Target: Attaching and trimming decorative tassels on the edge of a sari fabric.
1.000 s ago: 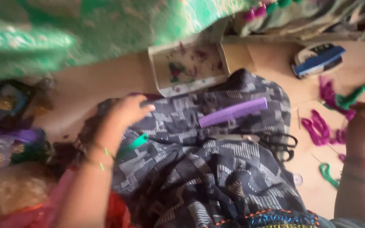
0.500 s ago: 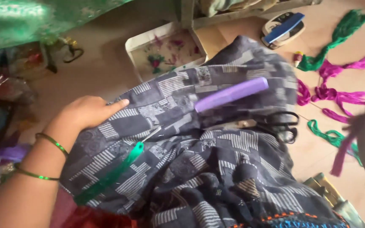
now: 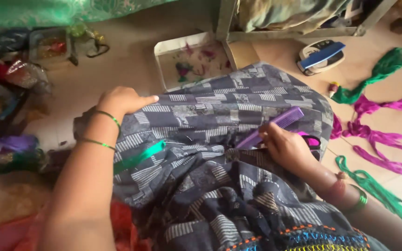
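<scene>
We count one purple comb [image 3: 275, 126] under the right grip [image 3: 288, 148] and one pair of scissors with pink-lined handles [image 3: 313, 141] just beside it. One green ribbon strip [image 3: 141, 156] lies below the left grip [image 3: 123, 101]. Two green bangles [image 3: 99, 129] ring that wrist. One white tray [image 3: 192, 60] sits beyond both grips. To the right of the right grip we count three green thread bundles [image 3: 378, 69].

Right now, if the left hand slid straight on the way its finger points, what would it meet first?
The left hand points right across the patterned cloth. It would probably just cross more cloth; the purple comb lies lower, likely off that line.
</scene>
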